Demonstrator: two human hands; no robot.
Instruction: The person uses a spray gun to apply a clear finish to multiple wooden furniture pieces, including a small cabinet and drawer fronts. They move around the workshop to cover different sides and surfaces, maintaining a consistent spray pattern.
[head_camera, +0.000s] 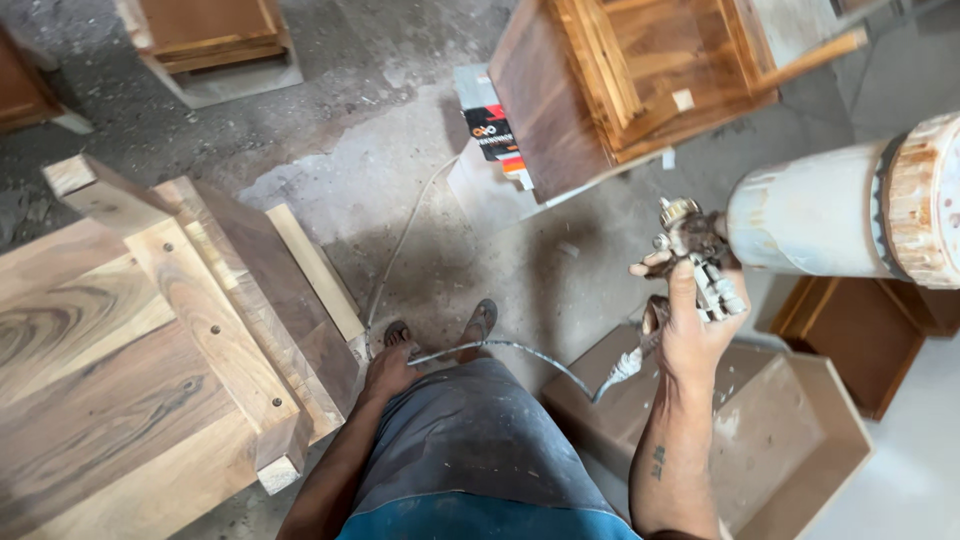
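Head view: right hand (690, 335) grips spray gun (700, 255); left hand (385, 372) loose, empty.

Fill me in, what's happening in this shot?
A person stands on a concrete floor among wooden furniture pieces. The right hand grips a spray gun with a large paint-crusted cup, held up at about waist height; an air hose trails from it across the legs. The left hand hangs low beside an unfinished wooden piece lying on the left, and whether it touches the wood is unclear. A darker wooden cabinet sits ahead.
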